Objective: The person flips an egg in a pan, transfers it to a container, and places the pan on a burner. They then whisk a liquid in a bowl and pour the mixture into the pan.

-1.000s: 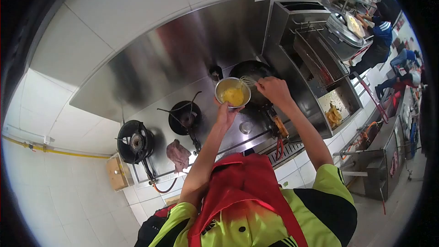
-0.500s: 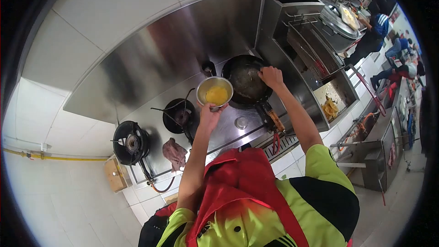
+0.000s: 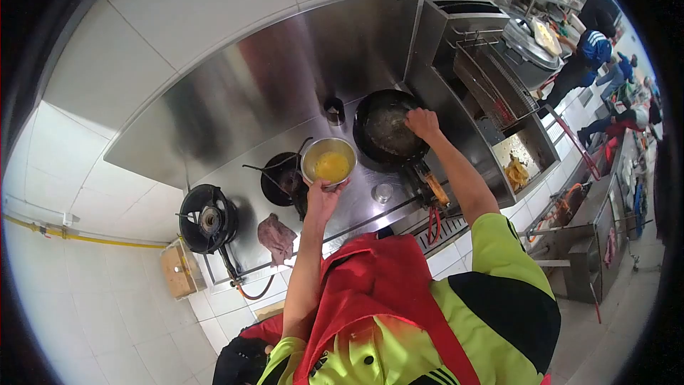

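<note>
My left hand point(image 3: 324, 197) grips a metal bowl point(image 3: 309, 160) from its near side, thumb and fingers at the rim. Yellow liquid that looks like beaten egg point(image 3: 333, 167) lies in it. To the right, a dark frying pan point(image 3: 363, 135) sits on the stove, its wooden handle point(image 3: 436, 190) pointing toward me. Something clear and shiny, like oil or water, covers the pan's bottom. My right hand point(image 3: 425, 125) hovers over the pan's right side with its fingers drawn together. Whatever those fingers may hold is hidden.
Two more burners, one in the middle point(image 3: 285, 180) and one at left point(image 3: 208, 219), stand on the steel stove. A brown cloth point(image 3: 276, 239) and a small round metal piece point(image 3: 382, 193) lie near its front. Fryer baskets point(image 3: 491, 78) are at right. Another person point(image 3: 593, 48) works beyond.
The view has shifted slightly. The bowl has moved a little left, away from the pan. My right hand stays above the pan, its fingers still together.
</note>
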The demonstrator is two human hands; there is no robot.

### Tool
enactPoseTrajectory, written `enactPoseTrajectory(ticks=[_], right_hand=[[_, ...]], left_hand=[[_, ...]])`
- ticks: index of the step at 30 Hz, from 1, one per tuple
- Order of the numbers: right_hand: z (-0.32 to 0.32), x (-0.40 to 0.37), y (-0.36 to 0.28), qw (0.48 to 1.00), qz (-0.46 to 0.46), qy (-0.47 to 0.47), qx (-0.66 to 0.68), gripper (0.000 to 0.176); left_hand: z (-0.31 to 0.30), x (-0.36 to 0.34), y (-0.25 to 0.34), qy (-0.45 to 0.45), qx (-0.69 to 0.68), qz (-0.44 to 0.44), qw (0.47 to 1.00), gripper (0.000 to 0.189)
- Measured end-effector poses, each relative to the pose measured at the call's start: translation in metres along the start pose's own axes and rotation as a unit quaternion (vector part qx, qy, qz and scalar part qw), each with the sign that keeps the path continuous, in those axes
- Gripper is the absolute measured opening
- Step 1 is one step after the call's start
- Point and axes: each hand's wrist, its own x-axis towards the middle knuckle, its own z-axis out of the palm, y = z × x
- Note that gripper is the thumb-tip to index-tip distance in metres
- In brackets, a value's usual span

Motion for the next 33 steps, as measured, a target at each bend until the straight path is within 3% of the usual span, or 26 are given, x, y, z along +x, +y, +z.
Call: enactPoseTrajectory(ticks=[2,6,9,11,14,17,21,27,29,31,33], right_hand=[[-0.003,-0.002,-0.004,0.996,-0.051,-0.067,-0.032,0.029],[-0.003,-0.005,-0.002,0.999,-0.009,-0.029,-0.008,0.029],[-0.003,-0.008,-0.001,0.997,-0.026,-0.069,-0.025,0.029],[-0.002,-0.018,0.0,0.999,-0.012,0.045,0.02,0.028],[0.002,-0.025,0.002,1.0,-0.027,-0.006,-0.011,0.026],[0.005,-0.036,0.002,0.996,-0.001,0.067,0.056,0.026],[0.005,-0.045,0.003,0.998,-0.005,0.049,0.034,0.027],[-0.003,-0.063,0.008,0.992,0.07,0.057,0.091,0.031],[-0.006,-0.069,0.007,0.943,0.177,0.027,0.28,0.033],[-0.008,-0.078,0.005,0.928,0.166,0.021,0.334,0.032],[-0.021,-0.089,-0.003,0.909,0.154,0.016,0.388,0.032]], left_hand=[[0.0,-0.006,0.0,0.009,0.015,0.003,1.0,0.069],[0.01,-0.018,0.0,0.013,0.046,0.013,0.999,0.054],[-0.01,-0.011,0.001,-0.001,0.001,-0.025,1.0,0.061],[-0.011,-0.012,0.001,0.004,0.006,-0.023,1.0,0.06],[-0.013,-0.016,-0.003,0.017,0.017,-0.022,0.999,0.062],[-0.019,-0.01,-0.003,0.009,-0.014,-0.034,0.999,0.066],[-0.02,-0.011,-0.008,0.008,-0.007,-0.03,0.999,0.071],[-0.007,-0.016,-0.013,0.028,0.032,-0.023,0.999,0.073],[-0.012,-0.013,-0.015,0.014,0.032,-0.028,0.999,0.074],[-0.012,-0.015,-0.018,0.0,0.032,-0.034,0.999,0.074],[-0.004,-0.022,-0.021,0.019,0.085,-0.018,0.996,0.061]])
